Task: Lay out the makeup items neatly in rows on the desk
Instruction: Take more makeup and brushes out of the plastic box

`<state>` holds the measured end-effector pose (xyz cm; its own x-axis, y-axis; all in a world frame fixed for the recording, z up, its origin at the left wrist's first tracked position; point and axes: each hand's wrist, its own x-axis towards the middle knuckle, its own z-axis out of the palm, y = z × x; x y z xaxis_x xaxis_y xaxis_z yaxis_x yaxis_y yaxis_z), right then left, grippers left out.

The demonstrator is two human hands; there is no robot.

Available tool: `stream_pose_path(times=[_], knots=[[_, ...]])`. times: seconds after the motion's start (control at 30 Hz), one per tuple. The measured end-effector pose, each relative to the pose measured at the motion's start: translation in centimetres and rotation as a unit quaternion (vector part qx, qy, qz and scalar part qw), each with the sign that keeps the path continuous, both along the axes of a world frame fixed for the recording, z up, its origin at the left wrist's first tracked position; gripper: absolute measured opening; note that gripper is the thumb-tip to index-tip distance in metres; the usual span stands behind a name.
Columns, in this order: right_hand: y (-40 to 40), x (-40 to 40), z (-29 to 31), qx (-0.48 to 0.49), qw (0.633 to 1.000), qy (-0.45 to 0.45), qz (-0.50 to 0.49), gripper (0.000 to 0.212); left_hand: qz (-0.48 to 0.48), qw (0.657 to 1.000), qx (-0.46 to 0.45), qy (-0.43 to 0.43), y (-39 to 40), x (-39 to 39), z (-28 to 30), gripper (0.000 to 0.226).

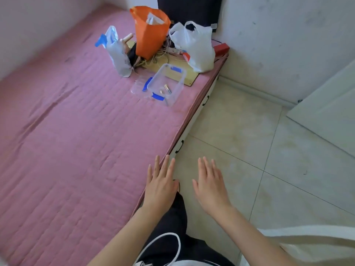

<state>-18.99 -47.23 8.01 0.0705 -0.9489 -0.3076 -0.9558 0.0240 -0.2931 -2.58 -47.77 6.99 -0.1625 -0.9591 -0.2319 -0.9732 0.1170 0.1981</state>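
A clear plastic box (172, 73) with blue latches stands open on the pink mattress, far ahead of me. Two small gold tubes (165, 89) lie on its floor. Its clear lid (138, 86) lies flat just left of it. My left hand (160, 186) is held flat with straight fingers over the mattress's right edge, holding nothing. My right hand (210, 186) hovers beside it over the tiled floor, fingers straight and empty. Both hands are well short of the box.
Behind the box stand an orange bag (150, 33), a white plastic bag (196, 47), a clear blue-printed bag (115, 52) and tangled cords on a yellow board (189, 78). The pink mattress (67, 141) fills the left; tiled floor (269, 150) and a white door lie right.
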Motion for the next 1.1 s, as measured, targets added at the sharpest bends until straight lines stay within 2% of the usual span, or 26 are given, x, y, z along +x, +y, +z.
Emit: stream_pose_path(times=[0.37,0.67,0.87,1.1], knots=[[-14.1,-2.5,0.7,-0.024,0.998,-0.006,-0.065,0.066,-0.095,0.995,-0.017,0.010,-17.9,-3.0,1.0,0.065],[-22.6,-8.4,0.7,-0.033,0.993,-0.012,-0.116,0.066,-0.127,0.992,-0.015,0.020,-27.5,-9.3,0.8,0.067],[-27.5,-15.0,-0.3,-0.011,0.996,-0.006,-0.093,0.067,-0.112,0.993,-0.015,0.020,-31.7,-16.0,0.4,0.068],[-33.4,-21.9,0.2,0.004,1.000,0.006,-0.006,0.066,-0.041,0.999,-0.011,0.017,-34.6,-22.3,0.4,0.069]])
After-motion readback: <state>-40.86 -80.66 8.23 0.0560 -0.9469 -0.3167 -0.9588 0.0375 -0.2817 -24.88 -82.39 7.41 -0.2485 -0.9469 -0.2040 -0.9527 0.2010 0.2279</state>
